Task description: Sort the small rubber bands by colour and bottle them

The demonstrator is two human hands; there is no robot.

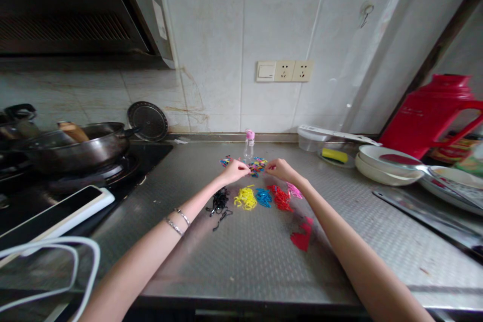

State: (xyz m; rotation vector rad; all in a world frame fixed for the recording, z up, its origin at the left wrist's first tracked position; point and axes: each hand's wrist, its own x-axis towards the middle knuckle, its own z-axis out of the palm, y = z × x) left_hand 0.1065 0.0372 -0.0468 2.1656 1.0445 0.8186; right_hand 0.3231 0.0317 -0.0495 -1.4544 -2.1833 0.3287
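Note:
My left hand [234, 171] is at the left side of a mixed pile of small coloured rubber bands [258, 166], thumb and fingers pinched together. Across the pile, my right hand [279, 169] is also pinched. Whatever either hand holds is too small to make out. Nearer to me lie separate heaps of black bands [219, 200], yellow bands [245, 198], blue bands [263, 197], red bands [281, 198] and pink bands [294, 190]. My right forearm passes close by the pink heap. A clear bottle with a pink top [249, 147] stands behind the mixed pile.
A red scrap [302, 235] lies on the metal counter [226, 261]. At left are a pan [81, 148] on the stove and a white device [56, 214] with a cable. Stacked bowls [388, 173], a cleaver-like blade [422, 216] and a red thermos [426, 115] occupy the right.

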